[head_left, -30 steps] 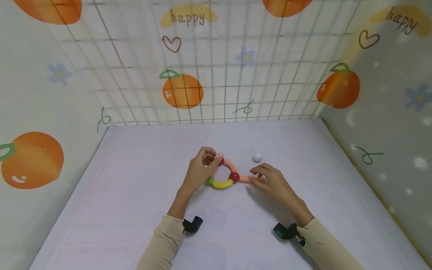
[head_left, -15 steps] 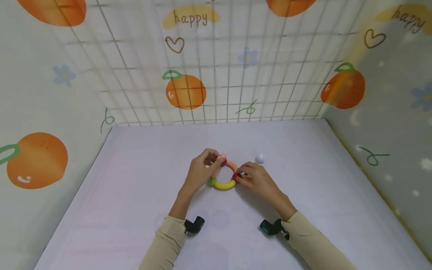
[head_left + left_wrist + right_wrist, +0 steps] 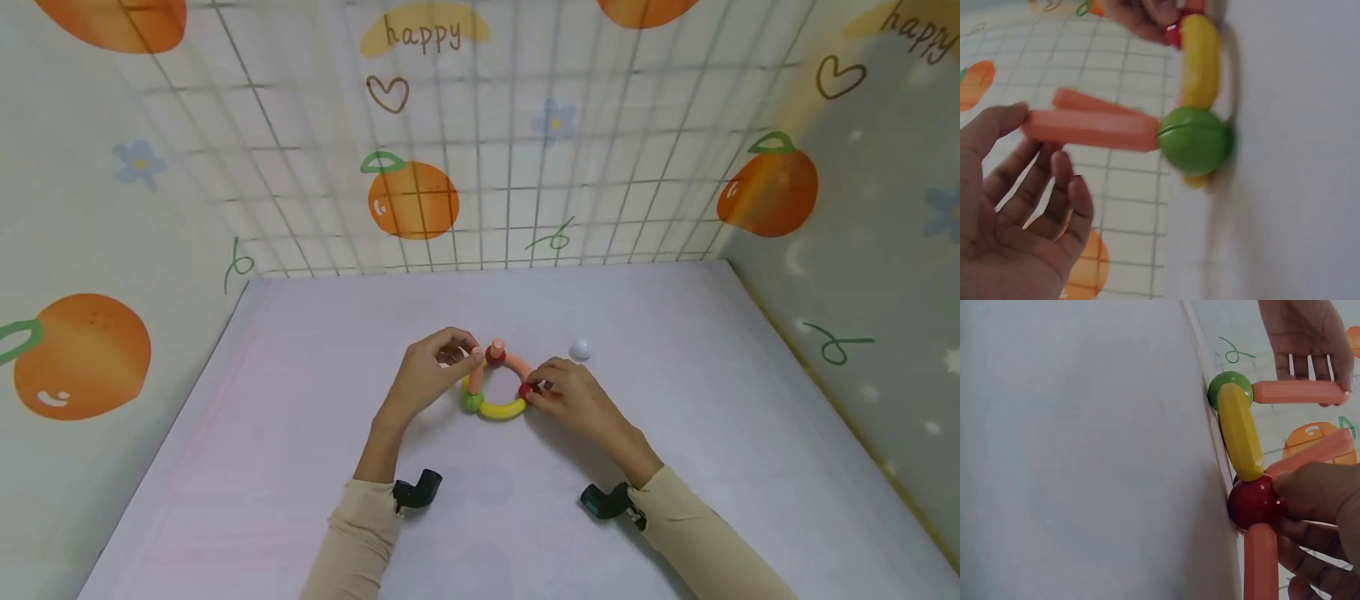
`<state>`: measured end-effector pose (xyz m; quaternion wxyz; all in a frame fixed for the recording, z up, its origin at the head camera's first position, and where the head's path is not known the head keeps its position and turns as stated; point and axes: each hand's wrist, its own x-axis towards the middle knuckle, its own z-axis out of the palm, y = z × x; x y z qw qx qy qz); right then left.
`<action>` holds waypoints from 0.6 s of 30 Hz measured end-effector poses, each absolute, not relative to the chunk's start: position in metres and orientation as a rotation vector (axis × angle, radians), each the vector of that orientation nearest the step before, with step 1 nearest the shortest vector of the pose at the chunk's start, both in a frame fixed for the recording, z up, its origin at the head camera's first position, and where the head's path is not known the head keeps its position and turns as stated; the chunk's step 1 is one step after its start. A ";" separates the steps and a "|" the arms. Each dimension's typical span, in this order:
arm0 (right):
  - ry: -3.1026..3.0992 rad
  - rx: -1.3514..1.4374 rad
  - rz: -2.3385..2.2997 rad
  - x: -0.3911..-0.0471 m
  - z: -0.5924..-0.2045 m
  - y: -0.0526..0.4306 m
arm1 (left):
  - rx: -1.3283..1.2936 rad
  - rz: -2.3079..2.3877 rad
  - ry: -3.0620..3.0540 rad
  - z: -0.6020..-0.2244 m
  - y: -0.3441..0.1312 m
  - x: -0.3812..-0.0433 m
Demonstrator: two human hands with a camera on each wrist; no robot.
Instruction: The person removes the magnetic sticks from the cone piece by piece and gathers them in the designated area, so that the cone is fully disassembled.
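Note:
A ring of ball-and-rod toy pieces lies on the table. My left hand (image 3: 427,371) pinches the top end of a pink rod (image 3: 1097,130) that stands up from a green ball (image 3: 1192,140). With thumb and fingertips, my right hand (image 3: 577,396) grips a red ball (image 3: 1252,503) at the ring's right corner. A curved yellow rod (image 3: 501,411) joins the green and red balls along the near side. At the back, another red ball (image 3: 493,358) bears a second upright pink rod (image 3: 498,345). One more pink rod (image 3: 1261,562) extends from the gripped red ball, partly behind my right hand in the head view.
A loose white ball (image 3: 580,349) rests on the pale table (image 3: 300,417) behind my right hand. Fabric walls printed with oranges (image 3: 413,202) enclose the back and sides, with a wire grid showing at the rear.
My right hand has moved left from the outer pink rod to the red ball. My left hand has shifted slightly left, and the pink rod on the green ball stands more upright.

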<state>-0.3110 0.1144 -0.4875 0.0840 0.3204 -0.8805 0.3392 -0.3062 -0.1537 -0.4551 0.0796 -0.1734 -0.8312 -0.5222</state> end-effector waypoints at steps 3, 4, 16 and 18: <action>-2.635 0.951 1.023 -0.311 -0.488 0.115 | -0.562 -1.538 -2.504 -0.451 -0.162 -0.304; -2.637 0.949 1.025 -0.310 -0.488 0.115 | -0.569 -1.526 -2.513 -0.450 -0.165 -0.303; -2.589 0.970 1.064 -0.313 -0.492 0.115 | -0.578 -1.411 -2.572 -0.438 -0.197 -0.300; -2.592 0.971 1.081 -0.313 -0.493 0.115 | -0.569 -1.406 -2.582 -0.439 -0.200 -0.300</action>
